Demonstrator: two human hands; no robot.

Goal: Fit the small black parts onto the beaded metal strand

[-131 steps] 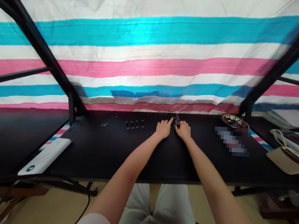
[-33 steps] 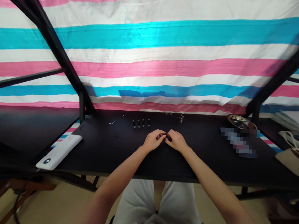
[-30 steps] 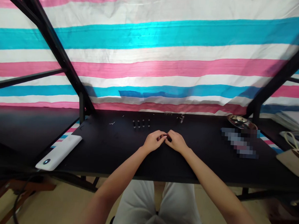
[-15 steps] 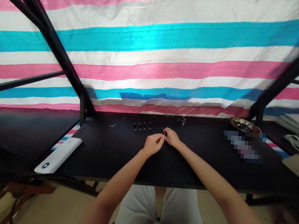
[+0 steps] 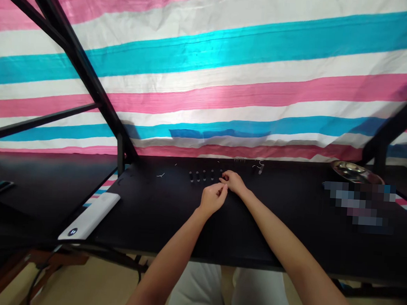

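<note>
Several small black cylinders [image 5: 204,175] with pale ends stand in a row on the black table [image 5: 144,213]. Just right of that row is another small black cylinder [image 5: 220,173], at the fingertips of my right hand [image 5: 234,181]. Those fingers are curled closed around it, partly hiding it. My left hand [image 5: 213,198] is closed in a pinch just nearer to me, its fingertips close under the right ones. Whatever it holds, if anything, is too small to make out.
White string scraps [image 5: 160,174] lie left of the row. Small clear pieces [image 5: 261,169] and a line of tiny parts [image 5: 239,160] sit at the back edge. A white power bank [image 5: 91,215] lies left, a shiny metal dish [image 5: 356,173] right. Black frame posts [image 5: 120,154] flank the table.
My hands have drawn slightly apart, the left coming a little toward me. My right fingers have shifted onto the nearest cylinder. The whole view has turned and tilted a little.
</note>
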